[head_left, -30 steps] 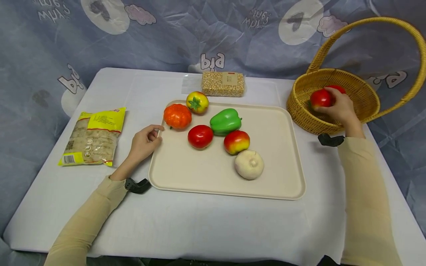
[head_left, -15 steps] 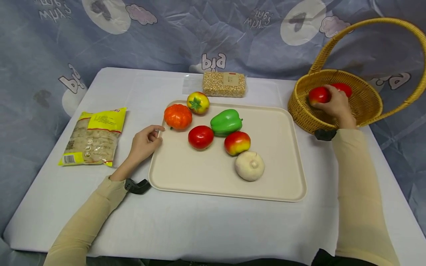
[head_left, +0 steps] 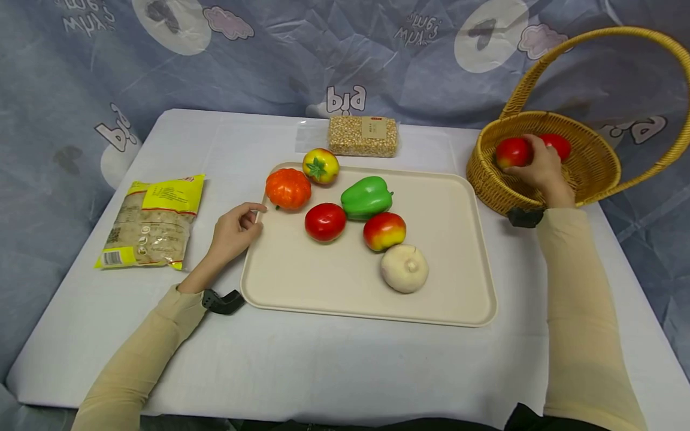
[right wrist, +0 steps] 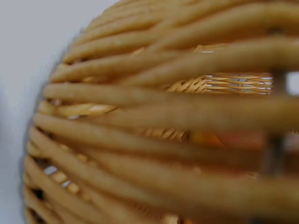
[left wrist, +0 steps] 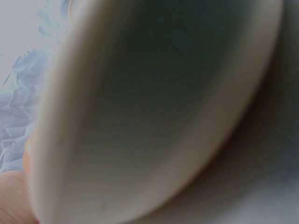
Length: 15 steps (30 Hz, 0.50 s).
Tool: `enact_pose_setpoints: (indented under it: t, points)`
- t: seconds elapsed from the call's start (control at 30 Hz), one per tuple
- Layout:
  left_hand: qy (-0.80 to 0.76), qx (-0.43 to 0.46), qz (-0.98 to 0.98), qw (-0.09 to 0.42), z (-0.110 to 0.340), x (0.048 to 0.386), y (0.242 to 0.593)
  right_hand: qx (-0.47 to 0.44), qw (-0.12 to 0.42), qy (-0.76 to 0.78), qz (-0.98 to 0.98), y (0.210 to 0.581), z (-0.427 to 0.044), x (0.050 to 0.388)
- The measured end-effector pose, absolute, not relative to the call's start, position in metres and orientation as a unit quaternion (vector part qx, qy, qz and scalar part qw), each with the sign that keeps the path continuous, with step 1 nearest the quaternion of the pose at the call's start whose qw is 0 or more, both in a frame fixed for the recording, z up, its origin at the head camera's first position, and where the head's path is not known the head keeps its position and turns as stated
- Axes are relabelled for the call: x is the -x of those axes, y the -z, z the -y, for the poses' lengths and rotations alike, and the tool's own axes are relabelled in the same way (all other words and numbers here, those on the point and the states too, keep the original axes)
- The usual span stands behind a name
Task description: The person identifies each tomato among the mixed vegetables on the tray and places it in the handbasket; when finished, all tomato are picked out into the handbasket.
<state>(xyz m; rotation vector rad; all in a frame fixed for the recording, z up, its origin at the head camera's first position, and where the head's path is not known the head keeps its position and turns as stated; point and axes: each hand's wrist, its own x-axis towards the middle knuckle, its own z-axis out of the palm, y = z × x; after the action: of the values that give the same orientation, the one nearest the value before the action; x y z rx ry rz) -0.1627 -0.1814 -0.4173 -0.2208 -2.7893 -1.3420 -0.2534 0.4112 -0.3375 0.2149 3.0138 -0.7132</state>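
Observation:
Inside the wicker basket (head_left: 498, 190), the right hand (head_left: 541, 169) grips a red fruit (head_left: 514, 152); another red item (head_left: 557, 145) lies just right of its fingers. In the right wrist view the basket's weave (right wrist: 140, 107) fills most of the picture, and that hand is hidden. At the beige tray's (head_left: 345, 299) left rim, the left hand (head_left: 236, 232) touches the edge with bent fingers. On the tray lie an orange pumpkin (head_left: 288, 189), a yellow-red fruit (head_left: 320, 166), a tomato (head_left: 325, 222), a green pepper (head_left: 366, 198), a red-yellow fruit (head_left: 384, 231) and a white bulb (head_left: 404, 267).
A yellow-ended bag (head_left: 151, 222) lies left of the tray, and a pack of yellow grains (head_left: 362, 136) sits behind it. The basket's tall handle (head_left: 620, 31) arches over the right back corner of the table. A patterned blue-grey cloth hangs behind.
The right hand and the red fruit have shifted slightly left and back within the basket. More of the other red item shows. The left hand has stayed at the tray's rim.

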Motion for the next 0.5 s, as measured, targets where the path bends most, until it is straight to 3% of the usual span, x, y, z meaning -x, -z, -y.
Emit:
enact_pose_setpoints:
  t: [0.23, 0.5]
  points:
    - [0.438, 0.075, 0.896, 0.018, 0.181, 0.163, 0.418, -0.073, 0.014, 0.231, -0.97, 0.331, -0.409, 0.239]
    - [0.436, 0.075, 0.897, 0.022, 0.182, 0.163, 0.419, -0.048, -0.05, 0.239, -0.969, 0.324, -0.396, 0.22]
